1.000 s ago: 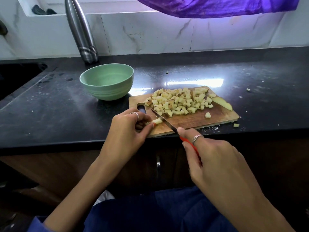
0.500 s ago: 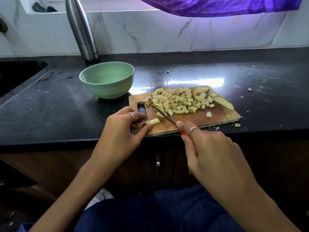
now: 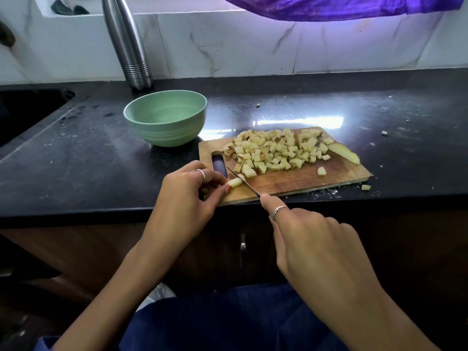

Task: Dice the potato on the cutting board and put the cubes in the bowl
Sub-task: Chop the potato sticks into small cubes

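Head view: left hand (image 3: pixel 187 191) pinches pale potato strip (image 3: pixel 234 183) at wooden cutting board's (image 3: pixel 304 181) near-left corner; right hand (image 3: pixel 316 247) grips steel knife (image 3: pixel 243 182). Advise fingertips tucked back, even cuts.

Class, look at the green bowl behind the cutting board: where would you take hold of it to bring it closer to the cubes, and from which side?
Grip the green bowl at its rim, on the left, pinching the wall with the thumb inside. It stands upright, open and seemingly empty, so the rim is free all round. The cutting board crowds its right side, and the steel bottle stands behind it.
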`<state>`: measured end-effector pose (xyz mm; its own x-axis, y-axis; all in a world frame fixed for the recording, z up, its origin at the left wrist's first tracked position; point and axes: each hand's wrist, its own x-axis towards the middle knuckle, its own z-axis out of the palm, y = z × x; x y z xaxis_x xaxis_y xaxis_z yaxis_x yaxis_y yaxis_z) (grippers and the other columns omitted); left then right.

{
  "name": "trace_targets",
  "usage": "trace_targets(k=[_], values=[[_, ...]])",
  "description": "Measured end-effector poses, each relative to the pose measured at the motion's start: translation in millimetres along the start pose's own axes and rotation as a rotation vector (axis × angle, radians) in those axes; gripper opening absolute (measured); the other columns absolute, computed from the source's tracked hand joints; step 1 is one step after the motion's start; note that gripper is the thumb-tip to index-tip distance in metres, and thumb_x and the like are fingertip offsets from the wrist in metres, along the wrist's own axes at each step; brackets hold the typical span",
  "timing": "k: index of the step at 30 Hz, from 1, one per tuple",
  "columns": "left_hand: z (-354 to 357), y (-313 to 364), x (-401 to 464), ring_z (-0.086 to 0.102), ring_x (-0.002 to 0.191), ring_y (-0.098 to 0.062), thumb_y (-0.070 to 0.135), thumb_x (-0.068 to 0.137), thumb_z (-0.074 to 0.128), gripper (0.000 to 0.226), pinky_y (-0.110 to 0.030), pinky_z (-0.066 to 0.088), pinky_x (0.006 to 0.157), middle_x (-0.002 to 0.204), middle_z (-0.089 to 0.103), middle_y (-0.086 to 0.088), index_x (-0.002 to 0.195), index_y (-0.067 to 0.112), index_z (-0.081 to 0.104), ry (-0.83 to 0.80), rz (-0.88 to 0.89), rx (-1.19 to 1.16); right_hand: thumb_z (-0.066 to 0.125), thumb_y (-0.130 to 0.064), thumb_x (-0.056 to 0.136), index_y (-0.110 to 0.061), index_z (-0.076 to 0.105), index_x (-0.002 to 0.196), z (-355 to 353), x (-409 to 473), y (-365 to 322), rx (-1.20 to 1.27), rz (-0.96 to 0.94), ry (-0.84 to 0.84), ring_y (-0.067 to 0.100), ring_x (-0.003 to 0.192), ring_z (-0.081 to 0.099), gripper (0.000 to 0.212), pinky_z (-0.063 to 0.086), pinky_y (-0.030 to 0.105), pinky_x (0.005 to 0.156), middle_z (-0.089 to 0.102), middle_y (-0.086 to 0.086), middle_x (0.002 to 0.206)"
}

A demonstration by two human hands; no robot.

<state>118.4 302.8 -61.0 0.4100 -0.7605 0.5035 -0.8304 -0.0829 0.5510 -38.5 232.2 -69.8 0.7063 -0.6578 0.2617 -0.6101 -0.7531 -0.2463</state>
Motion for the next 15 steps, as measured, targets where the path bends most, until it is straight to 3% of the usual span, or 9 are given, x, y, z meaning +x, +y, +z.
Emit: trace_targets(k=[3,7,11,15], values=[[0,1,2,0.059,0.068,-0.007,0.016,0.077,0.076,0.010,-0.013,0.046,0.065,0.080,0.063,0.005,0.086,0.013,0.075,-0.009,0.006,0.004,0.056,-0.015,0.081,-0.016,0.050,0.112,-10,-15,-1,-0.086,-0.063,0.020,0.027,0.059,0.051,0.032,0.038,0.033,0.051,0.055,0.003,0.080],[3,4,5,0.055,0.073,-0.001,0.017,0.076,0.077,0.009,-0.005,0.039,0.062,0.078,0.062,0.008,0.084,0.017,0.075,-0.025,0.011,-0.011,0.077,-0.015,0.070,-0.018,0.066,0.113,-35,-31,-2,-0.028,0.056,0.196,0.016,0.036,0.051,0.045,0.032,0.024,0.032,0.055,-0.006,0.052],[7,6,6,0.052,0.073,0.007,0.017,0.075,0.077,0.009,-0.001,0.036,0.062,0.078,0.061,0.008,0.084,0.017,0.075,-0.022,-0.006,-0.024,0.078,-0.016,0.069,-0.021,0.066,0.115,-32,-40,0,-0.009,0.008,0.155,0.011,0.034,0.048,0.048,0.034,0.024,0.029,0.053,-0.009,0.050],[8,4,7,0.053,0.073,0.006,0.017,0.074,0.078,0.009,-0.002,0.037,0.062,0.077,0.062,0.009,0.082,0.017,0.075,-0.022,-0.016,-0.029,0.086,-0.012,0.055,-0.019,0.068,0.112,-31,-41,1,-0.039,0.020,0.110,0.013,0.029,0.043,0.060,0.027,0.023,0.027,0.049,-0.006,0.045]])
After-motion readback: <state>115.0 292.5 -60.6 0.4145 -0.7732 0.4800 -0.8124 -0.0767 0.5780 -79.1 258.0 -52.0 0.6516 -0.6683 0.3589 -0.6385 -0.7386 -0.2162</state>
